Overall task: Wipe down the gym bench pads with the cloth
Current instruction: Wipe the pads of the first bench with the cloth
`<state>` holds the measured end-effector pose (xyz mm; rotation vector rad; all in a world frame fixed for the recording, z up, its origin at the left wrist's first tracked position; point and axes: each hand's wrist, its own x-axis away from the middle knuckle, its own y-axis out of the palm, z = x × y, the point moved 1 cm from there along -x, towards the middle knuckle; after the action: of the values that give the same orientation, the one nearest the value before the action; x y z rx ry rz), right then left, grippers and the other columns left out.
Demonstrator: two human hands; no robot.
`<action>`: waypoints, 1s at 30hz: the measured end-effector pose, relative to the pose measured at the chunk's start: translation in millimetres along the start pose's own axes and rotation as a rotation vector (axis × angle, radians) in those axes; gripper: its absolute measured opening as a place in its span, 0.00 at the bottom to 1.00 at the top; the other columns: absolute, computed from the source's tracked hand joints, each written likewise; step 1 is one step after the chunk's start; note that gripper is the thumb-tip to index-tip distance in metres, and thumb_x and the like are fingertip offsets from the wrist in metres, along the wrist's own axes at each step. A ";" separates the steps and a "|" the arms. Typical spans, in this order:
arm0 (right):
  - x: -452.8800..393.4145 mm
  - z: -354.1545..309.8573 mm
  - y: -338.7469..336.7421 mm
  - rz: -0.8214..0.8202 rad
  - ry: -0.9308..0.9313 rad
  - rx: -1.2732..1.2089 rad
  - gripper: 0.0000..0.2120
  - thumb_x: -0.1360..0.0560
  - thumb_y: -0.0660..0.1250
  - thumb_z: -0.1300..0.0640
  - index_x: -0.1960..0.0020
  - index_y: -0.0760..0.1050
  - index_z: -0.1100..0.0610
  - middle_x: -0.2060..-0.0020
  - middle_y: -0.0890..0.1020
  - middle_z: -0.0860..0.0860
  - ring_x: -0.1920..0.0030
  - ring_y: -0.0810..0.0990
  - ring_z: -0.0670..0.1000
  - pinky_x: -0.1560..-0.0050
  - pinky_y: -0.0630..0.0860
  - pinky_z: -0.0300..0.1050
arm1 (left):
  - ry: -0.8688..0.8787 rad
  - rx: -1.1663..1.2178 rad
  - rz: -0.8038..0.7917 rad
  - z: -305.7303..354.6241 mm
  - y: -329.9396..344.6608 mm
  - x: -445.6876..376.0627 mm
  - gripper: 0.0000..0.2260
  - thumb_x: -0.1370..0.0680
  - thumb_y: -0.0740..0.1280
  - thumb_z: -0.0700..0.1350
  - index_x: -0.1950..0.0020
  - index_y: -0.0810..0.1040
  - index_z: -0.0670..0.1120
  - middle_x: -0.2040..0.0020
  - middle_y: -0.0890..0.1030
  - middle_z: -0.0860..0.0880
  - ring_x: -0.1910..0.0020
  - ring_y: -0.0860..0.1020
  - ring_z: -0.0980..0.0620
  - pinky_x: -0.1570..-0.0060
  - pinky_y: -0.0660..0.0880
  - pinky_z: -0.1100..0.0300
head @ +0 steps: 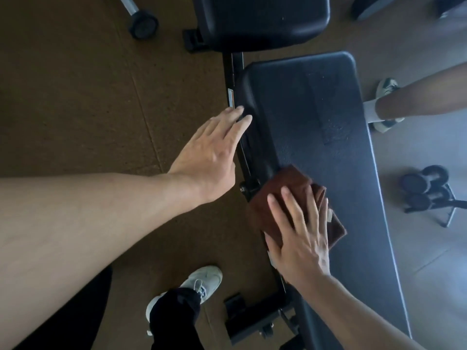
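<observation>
The right hand (299, 236) lay flat on a folded brown cloth (293, 205), fingers straight and slightly spread, pressing it onto the near left edge of the long bench pad (328, 127). The cloth hung partly over that edge, above the black frame (252, 173) that ran along the pad's left side; a small pale tag showed at the cloth's right edge, just beside the fingers.

The left hand (214, 152) was open too — fingers straight and close together, holding nothing. It reached toward the left side of the pad, farther along than the cloth, with the fingertips (240, 113) over the frame rail near a small label (230, 97); whether they touched the rail or the pad could not be told.

The pad was dark and faintly textured, with a duller streak down its middle. Beyond its far end sat the second pad (262, 18), black and glossy, set apart by a narrow gap.

On the brown floor (75, 97) at the near left stood the person's white shoe (202, 281) below a dark trouser leg. To the right of the bench another person's bare leg (417, 94) showed, with a white sock and a white-and-green shoe — and nearer, a few dark dumbbells (424, 188) on a small rack. A caster wheel (144, 24) stood at the far left.
</observation>
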<state>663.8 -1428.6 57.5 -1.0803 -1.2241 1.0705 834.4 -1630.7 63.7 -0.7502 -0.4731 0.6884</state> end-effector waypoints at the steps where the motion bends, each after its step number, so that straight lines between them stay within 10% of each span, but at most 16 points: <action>1: -25.4 -2.1 -5.4 0.043 0.065 -0.070 0.46 0.24 0.71 0.45 0.15 0.47 0.44 0.17 0.55 0.48 0.17 0.47 0.61 0.20 0.42 0.70 | -0.003 0.008 0.023 0.3 0.4 -1.6 0.35 0.22 0.62 0.33 0.17 0.53 0.45 0.17 0.53 0.46 0.18 0.50 0.49 0.20 0.53 0.51; 12: -255.2 36.8 -50.0 0.035 0.123 -0.274 0.28 0.16 0.49 0.36 0.17 0.57 0.41 0.17 0.58 0.45 0.16 0.46 0.53 0.18 0.39 0.61 | -0.006 -0.054 0.137 1.5 -24.5 -39.7 0.32 0.18 0.60 0.44 0.17 0.48 0.47 0.16 0.46 0.47 0.18 0.45 0.50 0.22 0.43 0.55; 16: -217.0 97.0 -42.2 0.086 0.518 -0.301 0.28 0.16 0.49 0.38 0.17 0.53 0.39 0.16 0.52 0.43 0.16 0.43 0.52 0.18 0.38 0.57 | 0.114 -0.175 -0.022 23.4 -30.9 -82.7 0.32 0.16 0.56 0.56 0.17 0.47 0.47 0.16 0.45 0.47 0.18 0.40 0.50 0.20 0.39 0.51; 22: -49.5 131.8 -15.5 0.076 1.179 -0.426 0.27 0.17 0.52 0.36 0.19 0.56 0.37 0.21 0.66 0.50 0.22 0.62 0.57 0.21 0.55 0.54 | 0.068 -0.571 -0.454 41.9 -11.4 -129.2 0.59 0.32 0.53 0.82 0.21 0.28 0.45 0.22 0.26 0.41 0.23 0.26 0.41 0.24 0.32 0.41; 30: -47.5 142.3 -22.2 0.042 1.475 -0.402 0.29 0.20 0.48 0.34 0.29 0.73 0.47 0.32 0.78 0.57 0.30 0.72 0.62 0.28 0.64 0.61 | 0.056 -0.575 -0.526 41.7 -8.1 -131.8 0.62 0.33 0.54 0.82 0.25 0.22 0.44 0.26 0.20 0.40 0.27 0.22 0.38 0.27 0.28 0.38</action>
<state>520.2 -1473.1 77.3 -1.6880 -0.1693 -0.1405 721.7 -1709.8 77.3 -1.1215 -0.7949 0.0269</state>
